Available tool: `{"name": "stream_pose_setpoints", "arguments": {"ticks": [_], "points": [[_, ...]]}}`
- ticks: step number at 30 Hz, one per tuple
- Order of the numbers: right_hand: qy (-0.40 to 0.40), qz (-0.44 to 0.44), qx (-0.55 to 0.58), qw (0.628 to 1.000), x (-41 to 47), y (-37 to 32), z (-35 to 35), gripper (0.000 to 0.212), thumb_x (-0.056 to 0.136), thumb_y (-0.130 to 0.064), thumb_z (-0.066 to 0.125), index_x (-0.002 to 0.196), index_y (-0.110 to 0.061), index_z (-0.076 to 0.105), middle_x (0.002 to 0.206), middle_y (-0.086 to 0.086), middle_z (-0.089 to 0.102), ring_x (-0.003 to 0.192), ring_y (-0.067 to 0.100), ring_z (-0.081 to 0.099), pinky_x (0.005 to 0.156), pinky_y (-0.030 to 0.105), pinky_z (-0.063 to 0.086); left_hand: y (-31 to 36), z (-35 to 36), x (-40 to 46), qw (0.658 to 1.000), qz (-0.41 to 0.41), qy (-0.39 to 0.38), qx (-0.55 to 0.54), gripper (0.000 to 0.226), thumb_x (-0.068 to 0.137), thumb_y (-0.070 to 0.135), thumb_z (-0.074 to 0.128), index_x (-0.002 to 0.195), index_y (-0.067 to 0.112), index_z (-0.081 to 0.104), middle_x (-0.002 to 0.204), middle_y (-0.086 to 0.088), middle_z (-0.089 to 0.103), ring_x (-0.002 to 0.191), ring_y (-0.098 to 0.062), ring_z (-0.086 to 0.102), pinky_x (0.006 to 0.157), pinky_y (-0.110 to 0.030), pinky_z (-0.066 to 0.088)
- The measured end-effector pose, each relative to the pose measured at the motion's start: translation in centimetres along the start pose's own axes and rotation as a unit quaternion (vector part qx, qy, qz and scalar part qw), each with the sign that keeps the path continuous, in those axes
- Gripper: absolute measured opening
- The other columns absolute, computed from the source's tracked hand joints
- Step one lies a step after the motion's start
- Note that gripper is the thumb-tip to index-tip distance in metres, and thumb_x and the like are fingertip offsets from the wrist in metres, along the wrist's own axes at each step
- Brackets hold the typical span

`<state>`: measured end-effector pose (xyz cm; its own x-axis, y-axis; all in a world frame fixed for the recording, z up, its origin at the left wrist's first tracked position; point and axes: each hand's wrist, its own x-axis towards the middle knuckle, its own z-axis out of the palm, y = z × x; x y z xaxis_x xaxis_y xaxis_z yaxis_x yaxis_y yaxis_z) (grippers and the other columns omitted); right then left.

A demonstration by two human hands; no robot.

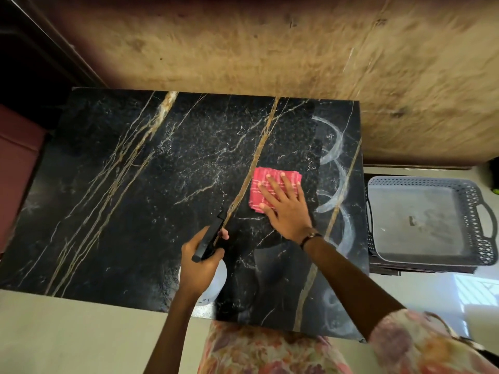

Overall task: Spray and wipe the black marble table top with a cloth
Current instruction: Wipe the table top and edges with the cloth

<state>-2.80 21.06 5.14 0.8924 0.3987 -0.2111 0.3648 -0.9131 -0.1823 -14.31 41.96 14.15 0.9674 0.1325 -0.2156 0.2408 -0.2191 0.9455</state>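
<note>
The black marble table top (140, 190), veined in gold and white, fills the middle of the view. A folded red checked cloth (263, 182) lies flat on its right half, and my right hand (286, 206) presses on it with fingers spread straight. White curved smear marks (337, 168) run down the table's right edge. My left hand (199, 263) grips a spray bottle (209, 240) by its black trigger head over the near middle of the table. The bottle's whitish body shows below the hand.
A grey perforated plastic tray (429, 220) with handles sits on a lower surface right of the table. A worn brown wall (270, 49) rises behind the far edge. A dark red seat (16, 163) stands at the left. Pale floor lies along the near side.
</note>
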Motion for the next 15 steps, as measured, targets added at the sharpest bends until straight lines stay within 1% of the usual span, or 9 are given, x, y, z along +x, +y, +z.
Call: {"name": "stream_pose_setpoints", "arguments": {"ticks": [1, 3, 5, 6, 8, 10, 12, 13, 15], "points": [[-0.007, -0.012, -0.006, 1.0, 0.3, -1.4, 0.3, 0.054, 0.098, -0.05, 0.014, 0.149, -0.036, 0.008, 0.16, -0.002, 0.003, 0.147, 0.03, -0.007, 0.118, 0.059, 0.003, -0.1, 0.0, -0.2, 1.0, -0.002, -0.001, 0.002, 0.045, 0.076, -0.022, 0.054, 0.091, 0.018, 0.067, 0.087, -0.001, 0.069, 0.061, -0.005, 0.059, 0.066, -0.019, 0.043], [-0.022, -0.067, -0.014, 0.997, -0.8, -3.9, 1.2, 0.054, 0.098, -0.049, 0.011, 0.149, -0.036, 0.005, 0.16, -0.002, 0.0, 0.147, 0.031, -0.008, 0.118, 0.059, 0.001, -0.5, 0.2, -0.6, 1.0, -0.009, 0.0, 0.009, 0.045, 0.076, -0.02, 0.055, 0.093, 0.021, 0.067, 0.085, -0.001, 0.069, 0.06, -0.008, 0.057, 0.063, -0.017, 0.043], [-0.032, -0.13, -0.006, 0.991, -3.8, -5.3, 2.2, 0.054, 0.098, -0.049, 0.016, 0.15, -0.035, 0.01, 0.159, -0.001, 0.006, 0.148, 0.031, -0.001, 0.117, 0.059, 0.001, -0.9, 0.3, -0.9, 1.0, -0.024, 0.001, 0.015, 0.047, 0.077, -0.018, 0.057, 0.094, 0.024, 0.068, 0.076, 0.0, 0.067, 0.056, -0.01, 0.054, 0.058, -0.017, 0.042], [-0.035, -0.155, -0.005, 0.987, -5.8, -5.3, 2.7, 0.053, 0.099, -0.05, 0.018, 0.149, -0.035, 0.013, 0.159, -0.001, 0.012, 0.148, 0.031, 0.003, 0.117, 0.059, 0.004, -0.9, 0.4, -1.1, 1.0, -0.026, 0.001, 0.015, 0.048, 0.076, -0.018, 0.057, 0.094, 0.026, 0.068, 0.072, 0.003, 0.066, 0.055, -0.008, 0.054, 0.057, -0.015, 0.042], [-0.035, -0.177, -0.005, 0.984, -9.7, -3.4, 3.5, 0.05, 0.1, -0.052, 0.021, 0.148, -0.038, 0.017, 0.157, -0.003, 0.021, 0.147, 0.029, 0.011, 0.117, 0.059, 0.012, -1.0, 0.4, -1.3, 1.0, -0.013, -0.002, 0.019, 0.049, 0.075, -0.02, 0.056, 0.092, 0.025, 0.067, 0.076, 0.004, 0.068, 0.058, -0.004, 0.056, 0.06, -0.01, 0.043], [-0.024, -0.158, -0.01, 0.987, -11.9, 0.2, 3.4, 0.049, 0.1, -0.053, 0.02, 0.147, -0.04, 0.019, 0.157, -0.003, 0.021, 0.147, 0.027, 0.013, 0.116, 0.058, 0.018, -1.0, 0.2, -1.4, 1.0, -0.001, -0.009, 0.022, 0.046, 0.074, -0.023, 0.055, 0.09, 0.019, 0.067, 0.085, 0.001, 0.069, 0.064, -0.003, 0.058, 0.065, -0.009, 0.043], [-0.015, -0.103, -0.009, 0.994, -11.5, 3.0, 2.5, 0.049, 0.099, -0.051, 0.022, 0.147, -0.038, 0.021, 0.157, -0.001, 0.022, 0.147, 0.027, 0.013, 0.115, 0.058, 0.023, -1.0, 0.0, -1.5, 1.0, 0.0, -0.012, 0.021, 0.044, 0.073, -0.024, 0.054, 0.09, 0.015, 0.067, 0.088, -0.001, 0.069, 0.065, -0.002, 0.059, 0.066, -0.008, 0.042], [-0.011, -0.07, -0.004, 0.997, -10.5, 3.5, 2.0, 0.05, 0.099, -0.051, 0.024, 0.147, -0.037, 0.022, 0.157, -0.001, 0.022, 0.147, 0.027, 0.012, 0.115, 0.058, 0.024, -1.1, -0.1, -1.7, 1.0, 0.002, -0.012, 0.024, 0.043, 0.073, -0.024, 0.055, 0.09, 0.014, 0.067, 0.089, -0.001, 0.069, 0.065, -0.002, 0.059, 0.066, -0.007, 0.042], [-0.001, -0.012, -0.002, 1.0, -8.2, 2.3, 1.3, 0.053, 0.097, -0.051, 0.025, 0.148, -0.036, 0.021, 0.158, -0.002, 0.018, 0.148, 0.028, 0.008, 0.115, 0.058, 0.02, -1.2, -0.4, -2.1, 1.0, 0.006, -0.009, 0.025, 0.042, 0.074, -0.023, 0.055, 0.09, 0.014, 0.067, 0.089, 0.0, 0.07, 0.067, -0.004, 0.061, 0.067, -0.007, 0.043]]}}
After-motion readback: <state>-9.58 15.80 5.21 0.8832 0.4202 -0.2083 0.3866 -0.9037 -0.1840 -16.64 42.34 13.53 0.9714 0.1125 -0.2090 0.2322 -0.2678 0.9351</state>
